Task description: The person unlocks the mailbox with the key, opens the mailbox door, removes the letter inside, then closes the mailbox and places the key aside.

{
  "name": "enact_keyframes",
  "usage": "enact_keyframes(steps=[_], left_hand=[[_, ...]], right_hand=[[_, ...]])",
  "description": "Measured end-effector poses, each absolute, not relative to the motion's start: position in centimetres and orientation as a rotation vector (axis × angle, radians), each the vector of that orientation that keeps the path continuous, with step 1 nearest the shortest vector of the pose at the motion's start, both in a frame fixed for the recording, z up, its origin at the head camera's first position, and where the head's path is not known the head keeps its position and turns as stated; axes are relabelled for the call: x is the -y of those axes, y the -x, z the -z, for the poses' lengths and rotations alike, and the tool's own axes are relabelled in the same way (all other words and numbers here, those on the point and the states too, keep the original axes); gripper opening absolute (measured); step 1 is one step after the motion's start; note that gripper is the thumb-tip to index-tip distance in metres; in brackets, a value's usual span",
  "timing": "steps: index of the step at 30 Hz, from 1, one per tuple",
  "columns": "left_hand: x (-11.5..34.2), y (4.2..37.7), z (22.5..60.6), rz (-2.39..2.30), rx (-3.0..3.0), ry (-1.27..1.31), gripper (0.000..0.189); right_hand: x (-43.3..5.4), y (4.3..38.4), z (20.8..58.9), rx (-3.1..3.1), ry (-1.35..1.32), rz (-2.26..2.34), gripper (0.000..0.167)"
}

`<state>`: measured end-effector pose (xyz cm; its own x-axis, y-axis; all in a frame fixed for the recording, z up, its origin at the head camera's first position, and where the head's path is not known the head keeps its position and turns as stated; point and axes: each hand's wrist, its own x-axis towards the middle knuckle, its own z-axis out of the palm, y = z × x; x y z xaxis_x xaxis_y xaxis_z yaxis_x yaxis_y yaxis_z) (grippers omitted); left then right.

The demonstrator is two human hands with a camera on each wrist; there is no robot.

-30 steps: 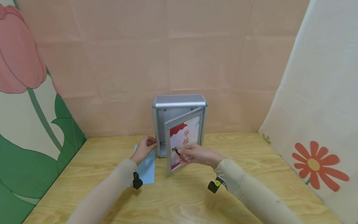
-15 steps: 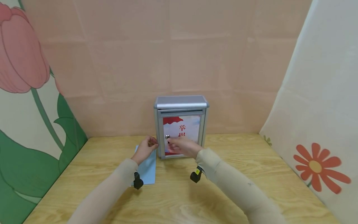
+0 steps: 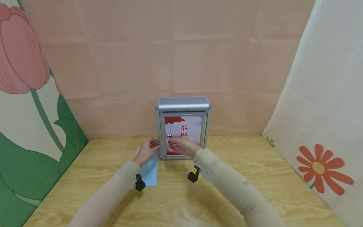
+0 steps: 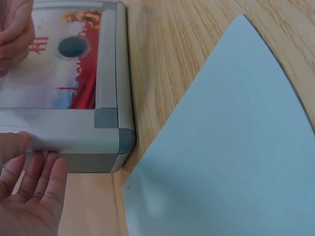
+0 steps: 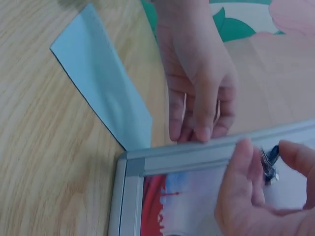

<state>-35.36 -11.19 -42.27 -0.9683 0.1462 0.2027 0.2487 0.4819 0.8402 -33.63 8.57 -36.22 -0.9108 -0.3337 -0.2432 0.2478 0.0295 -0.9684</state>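
Observation:
A silver metal drop box (image 3: 182,104) stands upright at the back of the table, its door (image 3: 195,121) flush with the frame. A slot runs across the door's top, above a poster with red characters. My right hand (image 3: 184,146) is at the lock on the door's left side, its thumb and fingers pinching the key (image 5: 269,166). At the box's left side my left hand (image 3: 147,151) touches the edge, thumb by the frame and fingers loosely bent against the side. Below that hand a light blue sheet (image 3: 148,173) lies on the table, partly hidden by the arm.
The box stands on a wood-grain table (image 3: 167,201). Behind it hangs a pinkish-beige cloth (image 3: 181,63). Flower-printed panels (image 3: 317,126) flank the table on both sides. Each wrist carries a small black camera (image 3: 193,175).
The door has swung from ajar to shut against the box, and my right hand has moved left and slightly up with it. The left hand has stayed at the box's side.

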Motion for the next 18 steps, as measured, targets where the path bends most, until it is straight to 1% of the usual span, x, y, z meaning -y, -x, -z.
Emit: enact_keyframes(steps=[5, 11, 14, 18], left_hand=[[11.1, 35.4, 42.4, 1.533, 2.607, 0.343, 0.020], [11.1, 35.6, 42.7, 1.522, 2.591, 0.337, 0.020], [11.1, 35.6, 42.8, 1.496, 2.592, 0.338, 0.020], [11.1, 35.6, 42.8, 1.474, 2.592, 0.355, 0.019]], right_hand=[[-7.7, 33.1, 36.3, -2.081, 0.105, 1.910, 0.032], [-7.1, 32.5, 36.0, -2.250, 0.140, 1.845, 0.032], [-7.1, 32.7, 36.2, -2.171, 0.134, 1.921, 0.029], [-7.2, 33.0, 36.7, -1.930, 0.088, 2.113, 0.019]])
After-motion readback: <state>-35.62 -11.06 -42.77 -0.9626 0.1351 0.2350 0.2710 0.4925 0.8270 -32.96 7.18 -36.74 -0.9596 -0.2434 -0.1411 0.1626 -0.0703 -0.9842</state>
